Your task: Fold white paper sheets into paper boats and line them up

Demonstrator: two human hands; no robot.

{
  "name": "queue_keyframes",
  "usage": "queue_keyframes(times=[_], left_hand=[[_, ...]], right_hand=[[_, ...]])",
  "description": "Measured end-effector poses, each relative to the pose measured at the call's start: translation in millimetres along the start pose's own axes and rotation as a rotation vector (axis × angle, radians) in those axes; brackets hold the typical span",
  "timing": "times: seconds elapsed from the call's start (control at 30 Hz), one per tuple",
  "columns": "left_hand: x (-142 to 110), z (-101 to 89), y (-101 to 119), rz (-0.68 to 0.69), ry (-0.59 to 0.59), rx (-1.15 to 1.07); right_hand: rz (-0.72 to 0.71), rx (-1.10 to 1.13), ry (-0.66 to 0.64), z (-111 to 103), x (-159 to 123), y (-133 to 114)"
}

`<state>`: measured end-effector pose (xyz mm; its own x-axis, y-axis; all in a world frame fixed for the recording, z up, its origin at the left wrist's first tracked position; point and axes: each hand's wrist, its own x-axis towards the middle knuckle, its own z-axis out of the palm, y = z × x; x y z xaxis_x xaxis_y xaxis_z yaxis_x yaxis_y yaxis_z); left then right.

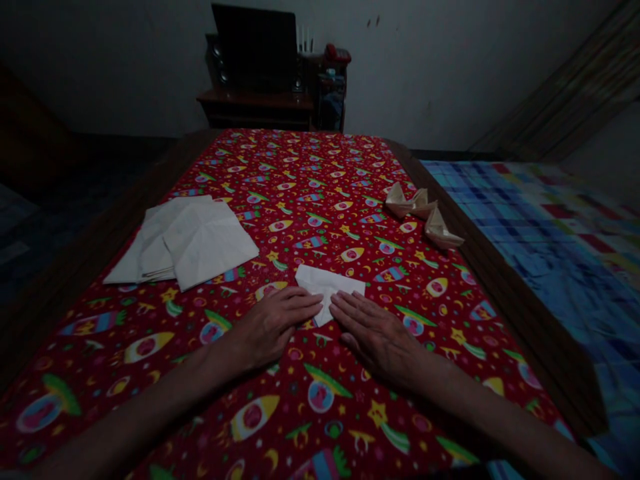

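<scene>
A small folded sheet of white paper (330, 280) lies flat on the red patterned tablecloth (310, 413), its lower point toward me. My left hand (273, 325) rests on the paper's left side, fingers stretched out and lying flat. From the right, my right hand (375, 330) presses on the paper's other side with flat, extended fingers. The fingertips of both hands almost meet near the middle, covering part of the paper's lower edges. Neither hand grips anything.
A stack of creased paper sheets (210, 243) lies at the left. Folded paper shapes (440, 230) like boats stand near the right edge. Behind the table are a dark monitor (257, 47) and a red telephone (339, 55). A bed with a checked cover (500, 220) is at the right.
</scene>
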<state>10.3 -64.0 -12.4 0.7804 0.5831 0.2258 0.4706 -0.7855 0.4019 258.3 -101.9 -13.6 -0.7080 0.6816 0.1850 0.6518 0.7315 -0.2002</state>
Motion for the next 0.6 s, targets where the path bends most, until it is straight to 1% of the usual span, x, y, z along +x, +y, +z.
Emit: queue_keyframes(times=[0.13,0.3,0.37,0.5,0.6], left_hand=[[13,2.1,-13,-0.015,0.090,-0.051],[25,6.3,-21,-0.086,0.169,-0.050],[29,3.2,-22,-0.091,0.147,-0.055],[41,-7.2,-22,-0.102,0.051,-0.048],[51,-10.0,-25,-0.133,0.023,-0.053]], right_hand=[[-0.001,0.005,-0.008,0,1,1],[-0.026,0.007,-0.006,-1,3,-1],[-0.020,0.010,-0.006,-1,3,-1],[-0.014,0.030,-0.007,-2,2,0],[-0.003,0.040,-0.003,-1,2,0]])
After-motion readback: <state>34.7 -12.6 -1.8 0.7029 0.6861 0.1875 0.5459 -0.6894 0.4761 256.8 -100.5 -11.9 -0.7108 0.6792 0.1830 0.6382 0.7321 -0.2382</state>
